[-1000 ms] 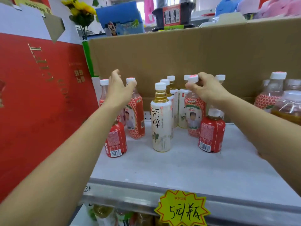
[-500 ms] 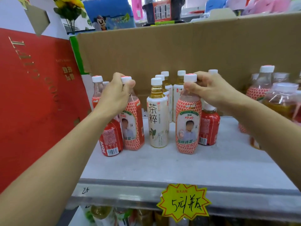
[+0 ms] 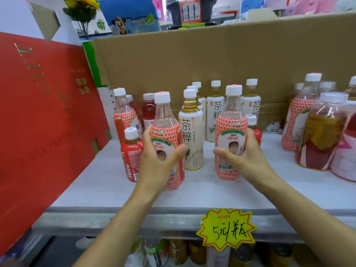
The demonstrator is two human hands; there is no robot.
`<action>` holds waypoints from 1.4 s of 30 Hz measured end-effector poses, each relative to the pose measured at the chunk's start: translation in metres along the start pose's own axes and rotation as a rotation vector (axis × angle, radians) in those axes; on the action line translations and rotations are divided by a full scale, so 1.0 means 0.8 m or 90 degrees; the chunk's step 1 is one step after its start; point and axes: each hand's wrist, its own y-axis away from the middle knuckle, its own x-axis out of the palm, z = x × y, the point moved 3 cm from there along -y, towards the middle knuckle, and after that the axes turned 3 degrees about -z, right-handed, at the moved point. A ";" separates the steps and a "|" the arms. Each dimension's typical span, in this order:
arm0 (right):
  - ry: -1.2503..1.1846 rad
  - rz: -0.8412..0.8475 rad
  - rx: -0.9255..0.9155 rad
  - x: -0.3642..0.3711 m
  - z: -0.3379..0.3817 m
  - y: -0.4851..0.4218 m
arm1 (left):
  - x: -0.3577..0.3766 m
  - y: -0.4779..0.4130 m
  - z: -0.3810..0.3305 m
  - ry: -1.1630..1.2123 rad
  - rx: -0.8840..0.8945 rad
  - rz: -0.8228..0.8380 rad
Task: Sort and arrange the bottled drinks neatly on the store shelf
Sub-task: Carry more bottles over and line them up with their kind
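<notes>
Head view: two pink-honeycomb bottles are in hand, both upright at mid-shelf. The left hand [image 3: 156, 162] wraps the lower body of the left honeycomb bottle [image 3: 165, 128], thumb curled over the front label. The right hand [image 3: 248, 157] grips the right honeycomb bottle [image 3: 231, 130] the same way, thumb across the label and fingers round the far side. Both bases are at shelf level; can't tell if they're lifted or resting.

A white tea bottle [image 3: 191, 135] stands between them, just beside the left one. A small red juice bottle [image 3: 132, 155] sits against the left wrist side. A second small red bottle [image 3: 254, 128] is partly hidden behind the right hand.

Progress looks early to middle. More white tea bottles [image 3: 214, 114] already line up at the back centre. Honeycomb bottles are scattered: one at back left [image 3: 123, 114], two in hand, more in the mixed cluster at right [image 3: 323, 132]. The red juices are split on both sides, so grouping by kind is mostly left to do.

For room, there's a wide bare strip on the grey shelf [image 3: 192, 197] in front of the bottles, ending at the front lip with the yellow price tag [image 3: 226, 229]. The red panel [image 3: 38, 112] closes the left side and the cardboard backing [image 3: 192, 60] closes the rear. It's tight around the left bottle, with neighbours on both sides. The right bottle has open space toward the right cluster.
</notes>
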 end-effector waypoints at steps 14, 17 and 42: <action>0.075 -0.074 -0.048 -0.036 0.029 0.037 | 0.033 0.030 -0.016 0.020 0.027 0.048; 0.099 -0.083 -0.066 -0.068 0.037 0.065 | 0.052 0.063 -0.044 0.056 0.026 0.040; 0.107 -0.188 0.104 -0.518 -0.029 0.397 | 0.389 0.459 -0.176 0.132 -0.120 0.252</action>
